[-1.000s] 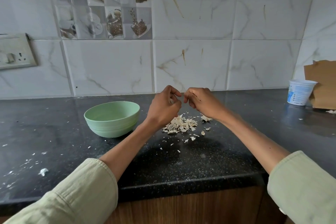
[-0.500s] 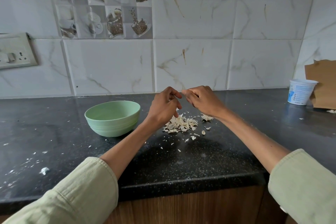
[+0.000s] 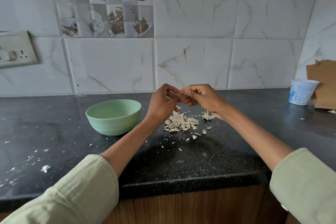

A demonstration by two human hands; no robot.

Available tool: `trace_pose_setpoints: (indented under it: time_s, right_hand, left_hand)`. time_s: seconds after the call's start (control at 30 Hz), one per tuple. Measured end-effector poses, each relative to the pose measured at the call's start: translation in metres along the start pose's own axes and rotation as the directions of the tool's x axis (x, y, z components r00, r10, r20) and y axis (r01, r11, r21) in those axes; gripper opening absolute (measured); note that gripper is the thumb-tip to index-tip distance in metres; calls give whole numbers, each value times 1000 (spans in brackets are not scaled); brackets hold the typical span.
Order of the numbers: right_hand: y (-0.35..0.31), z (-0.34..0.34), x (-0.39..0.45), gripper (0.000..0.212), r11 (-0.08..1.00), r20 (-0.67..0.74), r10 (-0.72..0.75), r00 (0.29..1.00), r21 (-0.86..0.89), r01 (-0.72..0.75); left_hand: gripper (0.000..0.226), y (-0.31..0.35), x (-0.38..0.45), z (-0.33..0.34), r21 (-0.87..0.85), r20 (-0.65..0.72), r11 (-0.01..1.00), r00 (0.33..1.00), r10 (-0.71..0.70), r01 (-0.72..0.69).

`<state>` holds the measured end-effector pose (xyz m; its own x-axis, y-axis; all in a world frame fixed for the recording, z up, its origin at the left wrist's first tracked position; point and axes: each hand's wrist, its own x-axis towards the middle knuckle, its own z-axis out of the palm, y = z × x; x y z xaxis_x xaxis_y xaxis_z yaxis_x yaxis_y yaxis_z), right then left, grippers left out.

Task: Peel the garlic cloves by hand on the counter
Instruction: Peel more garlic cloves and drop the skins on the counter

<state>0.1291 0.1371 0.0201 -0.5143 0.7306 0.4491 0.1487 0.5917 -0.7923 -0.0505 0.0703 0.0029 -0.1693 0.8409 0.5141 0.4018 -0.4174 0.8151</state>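
Black speckled table against a white tiled wall. Both hands are raised over a heap of garlic skins. Left hand and right hand meet fingertip to fingertip, fingers curled, pinching a small garlic clove between them; the clove is mostly hidden. Green bowl sits just left of the heap. Risks: the slippery clove could pop out of the pinch and land in the skins or roll off the table edge; skin bits could drift into the bowl.
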Motion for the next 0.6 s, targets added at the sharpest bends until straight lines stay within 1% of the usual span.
trace_pose_setpoints:
  time_s: [0.13, 0.27, 0.4, 0.6]
  right_hand:
    - [-3, 0, -1, 23, 999, -18, -48, 999, 3, 48]
    - [-5, -1, -2, 21, 996, -85, -92, 992, -11, 92]
    - [-7, -2, -2, 19, 992, -117, -130, 985, -8, 129]
    - [-8, -3, -2, 20, 984, -180, -176, 968, -27, 174]
  left_hand:
    - [22, 1, 0, -4, -85, -49, 995, 997, -56, 52]
    - [15, 1, 2, -6, -108, -52, 993, 997, -59, 53]
    - [18, 3, 1, -7, -145, -26, 989, 999, -40, 36]
    - [13, 4, 3, -6, -222, -26, 972, 996, -81, 74]
